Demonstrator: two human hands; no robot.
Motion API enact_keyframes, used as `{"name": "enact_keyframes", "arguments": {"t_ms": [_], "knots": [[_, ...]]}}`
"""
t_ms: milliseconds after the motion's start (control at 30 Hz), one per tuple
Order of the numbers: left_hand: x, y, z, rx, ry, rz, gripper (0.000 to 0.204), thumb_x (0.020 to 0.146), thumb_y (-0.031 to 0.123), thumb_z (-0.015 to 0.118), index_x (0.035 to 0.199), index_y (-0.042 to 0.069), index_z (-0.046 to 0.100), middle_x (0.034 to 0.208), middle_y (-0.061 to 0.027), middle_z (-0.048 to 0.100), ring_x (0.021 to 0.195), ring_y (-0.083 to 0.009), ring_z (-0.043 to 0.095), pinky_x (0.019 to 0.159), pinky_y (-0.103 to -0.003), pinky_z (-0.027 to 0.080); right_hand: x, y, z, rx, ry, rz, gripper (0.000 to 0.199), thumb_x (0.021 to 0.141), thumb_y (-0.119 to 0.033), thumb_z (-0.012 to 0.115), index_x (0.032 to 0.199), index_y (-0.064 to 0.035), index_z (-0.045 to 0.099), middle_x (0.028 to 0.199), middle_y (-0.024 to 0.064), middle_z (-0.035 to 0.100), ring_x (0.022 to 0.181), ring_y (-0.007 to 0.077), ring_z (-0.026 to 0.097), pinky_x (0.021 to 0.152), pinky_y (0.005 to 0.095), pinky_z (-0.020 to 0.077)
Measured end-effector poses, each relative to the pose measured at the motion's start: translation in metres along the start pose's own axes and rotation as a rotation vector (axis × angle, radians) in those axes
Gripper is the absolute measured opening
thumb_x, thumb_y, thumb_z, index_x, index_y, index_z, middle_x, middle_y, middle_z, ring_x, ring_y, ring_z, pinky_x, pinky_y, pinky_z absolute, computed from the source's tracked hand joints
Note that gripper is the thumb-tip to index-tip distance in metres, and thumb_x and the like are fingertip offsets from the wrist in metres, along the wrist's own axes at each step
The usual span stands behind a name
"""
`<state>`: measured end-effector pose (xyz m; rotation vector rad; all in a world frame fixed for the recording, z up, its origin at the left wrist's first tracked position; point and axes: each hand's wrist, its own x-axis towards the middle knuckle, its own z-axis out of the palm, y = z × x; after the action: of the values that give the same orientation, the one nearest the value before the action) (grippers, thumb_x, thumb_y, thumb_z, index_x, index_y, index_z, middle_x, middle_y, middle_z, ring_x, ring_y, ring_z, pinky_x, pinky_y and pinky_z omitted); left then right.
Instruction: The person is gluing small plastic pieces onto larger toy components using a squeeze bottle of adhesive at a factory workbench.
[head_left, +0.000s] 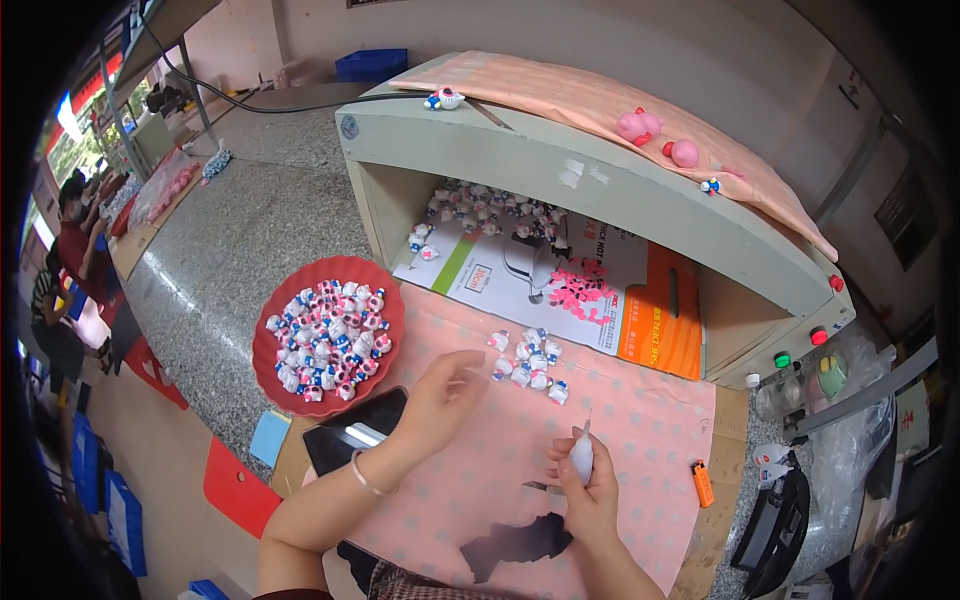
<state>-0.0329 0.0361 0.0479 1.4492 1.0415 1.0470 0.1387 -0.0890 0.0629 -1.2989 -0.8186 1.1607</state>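
In my right hand (592,490) is a small white squeeze bottle (582,455) with a thin needle-like tip pointing up. My left hand (450,400) hovers over the pink cloth (480,440), fingers stretched out and nothing visible in them. Just beyond its fingertips lies a loose group of small white, blue and pink figurines (530,362). To the left, a red scalloped bowl (263,362) is heaped with more figurines (330,340) of the same sort.
A pale green box-like cabinet (550,160) stands behind, with figurines (490,212) and small bright pink pieces (582,290) inside on a printed cardboard sheet. An orange lighter (703,484) lies at right, a black bag (775,520) beyond it. A dark tablet-like slab (335,445) sits under my left forearm.
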Motion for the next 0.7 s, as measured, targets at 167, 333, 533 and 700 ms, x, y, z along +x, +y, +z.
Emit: {"name": "enact_keyframes", "arguments": {"t_ms": [167, 333, 533, 700], "knots": [[0.035, -0.003, 0.019, 0.565, -0.080, 0.075, 0.024, 0.078, 0.016, 0.055, 0.100, 0.007, 0.055, 0.098, -0.0140, 0.053, 0.085, -0.0275, 0.055, 0.072, -0.036, 0.045, 0.000, -0.006, -0.012, -0.083, 0.015, -0.095, 0.042, 0.084, -0.005, 0.048, 0.124, -0.0019, 0.035, 0.103, 0.0104, 0.052, 0.094, 0.0163, 0.052, 0.075, 0.0285, 0.0471], [0.039, 0.005, 0.035, 0.790, -0.191, 0.208, 0.026, 0.076, 0.016, 0.055, 0.101, 0.007, 0.054, 0.093, -0.0144, 0.053, 0.088, -0.0323, 0.053, 0.072, -0.039, 0.044, 0.014, 0.008, -0.043, -0.408, 0.020, -0.275, 0.044, 0.085, -0.004, 0.048, 0.126, -0.0022, 0.032, 0.102, 0.0106, 0.052, 0.093, 0.0161, 0.053, 0.076, 0.0285, 0.0468], [-0.003, 0.011, 0.024, 0.206, -0.188, 0.111, 0.033, 0.076, 0.007, 0.058, 0.108, 0.006, 0.051, 0.098, -0.0086, 0.055, 0.089, -0.0214, 0.055, 0.078, -0.030, 0.046, 0.016, -0.001, -0.042, -0.138, 0.079, -0.065, 0.042, 0.085, -0.004, 0.046, 0.124, -0.0012, 0.032, 0.101, 0.0115, 0.052, 0.090, 0.0177, 0.055, 0.063, 0.0255, 0.0514], [-0.042, 0.026, 0.037, -0.646, -0.396, -0.437, 0.025, 0.084, 0.007, 0.052, 0.108, 0.004, 0.050, 0.106, -0.0044, 0.054, 0.095, -0.0132, 0.053, 0.079, -0.027, 0.045, 0.027, 0.002, -0.047, -0.543, -0.005, -0.352, 0.027, 0.085, -0.004, 0.044, 0.110, 0.0008, 0.033, 0.095, 0.0151, 0.054, 0.078, 0.0180, 0.059, 0.054, 0.0226, 0.0512]]}}
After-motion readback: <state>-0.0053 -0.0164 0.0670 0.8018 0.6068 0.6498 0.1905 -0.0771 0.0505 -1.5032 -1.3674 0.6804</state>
